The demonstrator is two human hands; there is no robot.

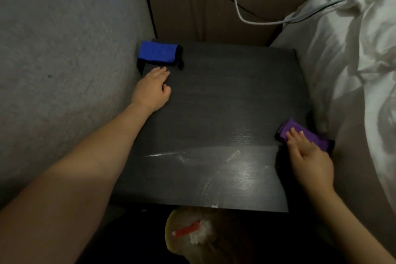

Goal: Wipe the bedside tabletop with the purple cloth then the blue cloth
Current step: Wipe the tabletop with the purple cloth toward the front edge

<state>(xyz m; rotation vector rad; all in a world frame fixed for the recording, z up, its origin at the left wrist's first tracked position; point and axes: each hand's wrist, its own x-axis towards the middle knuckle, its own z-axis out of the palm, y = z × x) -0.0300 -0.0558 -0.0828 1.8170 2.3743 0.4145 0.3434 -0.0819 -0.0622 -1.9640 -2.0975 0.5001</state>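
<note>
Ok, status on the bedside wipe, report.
Right hand flat on purple cloth, right edge of tabletop. Left hand open, just short of blue cloth. Nothing in the way.

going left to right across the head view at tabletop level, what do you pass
grey wall → blue cloth → left hand → bare dark tabletop → purple cloth with the right hand on it → white bedding

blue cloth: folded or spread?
Folded. The blue cloth lies as a compact block at the tabletop's far left corner, untouched.
</note>
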